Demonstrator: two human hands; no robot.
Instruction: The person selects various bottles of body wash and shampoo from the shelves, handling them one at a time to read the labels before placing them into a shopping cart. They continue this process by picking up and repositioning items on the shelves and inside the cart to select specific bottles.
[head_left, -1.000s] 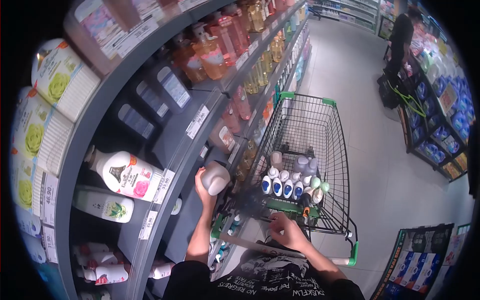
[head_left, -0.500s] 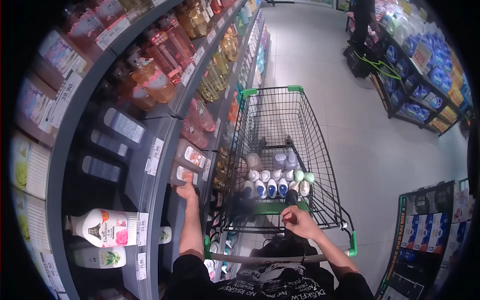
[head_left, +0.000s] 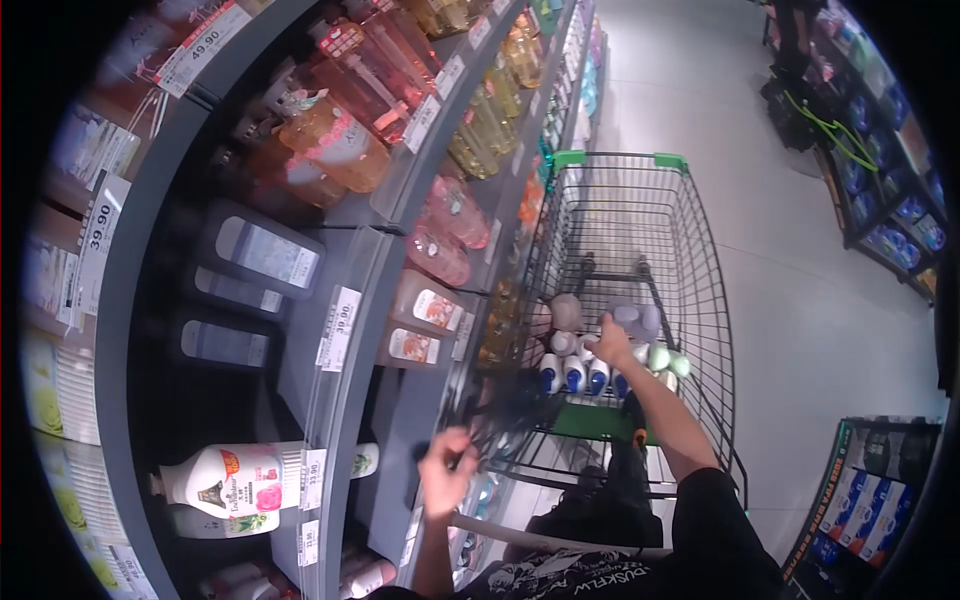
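Lilac bottles [head_left: 649, 320] lie toward the cart's [head_left: 670, 160] handle edge, just beside my right hand [head_left: 615, 345], whose grip I cannot tell; my left hand [head_left: 447, 474], well apart, hangs half-curled by the near left corner.

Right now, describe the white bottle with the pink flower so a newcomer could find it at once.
Start at the grey shelving left of the cart. On it, lower in view than three dark bottles, is the white bottle. Its large pink flower sets it apart from its white neighbour, whose label shows green leaves.
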